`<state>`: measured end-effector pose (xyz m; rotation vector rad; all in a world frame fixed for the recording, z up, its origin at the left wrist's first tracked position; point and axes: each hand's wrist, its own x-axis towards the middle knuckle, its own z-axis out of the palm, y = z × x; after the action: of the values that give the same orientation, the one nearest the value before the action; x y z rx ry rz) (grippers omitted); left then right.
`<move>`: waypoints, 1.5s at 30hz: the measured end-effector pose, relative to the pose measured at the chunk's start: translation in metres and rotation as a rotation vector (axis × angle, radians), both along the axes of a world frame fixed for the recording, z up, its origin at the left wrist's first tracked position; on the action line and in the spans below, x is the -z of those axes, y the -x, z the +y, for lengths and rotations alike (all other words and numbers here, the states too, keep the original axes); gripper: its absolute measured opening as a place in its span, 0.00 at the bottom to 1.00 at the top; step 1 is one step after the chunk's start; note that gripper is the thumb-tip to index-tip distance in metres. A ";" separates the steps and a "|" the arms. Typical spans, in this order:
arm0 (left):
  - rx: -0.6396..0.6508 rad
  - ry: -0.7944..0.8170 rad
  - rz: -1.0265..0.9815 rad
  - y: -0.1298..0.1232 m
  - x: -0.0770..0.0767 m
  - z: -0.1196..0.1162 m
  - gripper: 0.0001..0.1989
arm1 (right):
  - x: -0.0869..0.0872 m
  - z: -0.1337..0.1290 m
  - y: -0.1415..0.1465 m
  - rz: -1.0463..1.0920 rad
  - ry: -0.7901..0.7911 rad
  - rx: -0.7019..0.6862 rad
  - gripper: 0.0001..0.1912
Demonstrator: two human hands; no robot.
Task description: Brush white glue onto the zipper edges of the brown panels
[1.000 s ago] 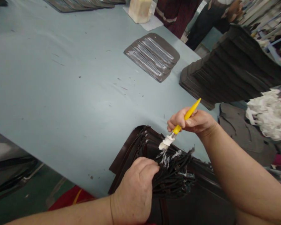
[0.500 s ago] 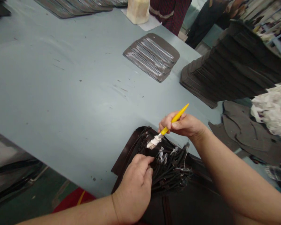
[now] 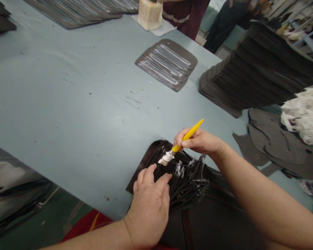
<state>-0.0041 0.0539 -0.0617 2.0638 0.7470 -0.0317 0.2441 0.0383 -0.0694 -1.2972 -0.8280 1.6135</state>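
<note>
A yellow-handled brush (image 3: 189, 134) with white paste on its bristles is pinched in my right hand (image 3: 202, 141). Its tip reaches the dark strips near the far end of a black leather piece (image 3: 214, 222). My left hand (image 3: 151, 201) lies on that piece, thumb and fingers apart, just below the brush tip. Beside it is a bundle of thin black strips (image 3: 187, 184) with whitish smears on the ends. Whether the bristles touch the leather cannot be told.
Overlapping dark pieces with white streaks (image 3: 168, 64) lie on the grey table (image 3: 67, 118). A whitish container (image 3: 150, 14) stands at the far edge. To the right are a tall dark stack (image 3: 250, 69), loose dark pieces (image 3: 276, 139) and a white bundle (image 3: 305, 116).
The fingers of my left hand have spread and moved forward on the black piece. My right hand has shifted slightly left with the brush.
</note>
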 end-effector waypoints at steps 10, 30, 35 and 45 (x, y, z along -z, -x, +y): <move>-0.021 0.081 -0.145 0.001 0.003 -0.005 0.17 | -0.006 -0.004 -0.010 0.046 -0.102 0.165 0.10; -0.201 0.321 -0.152 -0.001 0.005 0.003 0.11 | -0.006 -0.008 -0.020 0.212 -0.121 -0.168 0.09; -0.371 0.583 -0.055 -0.016 0.019 0.014 0.12 | 0.006 -0.009 -0.022 0.153 -0.078 0.058 0.08; -0.369 0.434 0.056 -0.026 0.031 0.016 0.18 | 0.013 -0.004 -0.009 -0.064 -0.031 0.213 0.10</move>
<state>0.0217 0.0700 -0.0930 1.4997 1.0450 -0.0398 0.2535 0.0339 -0.0823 -1.3718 -0.7236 1.3928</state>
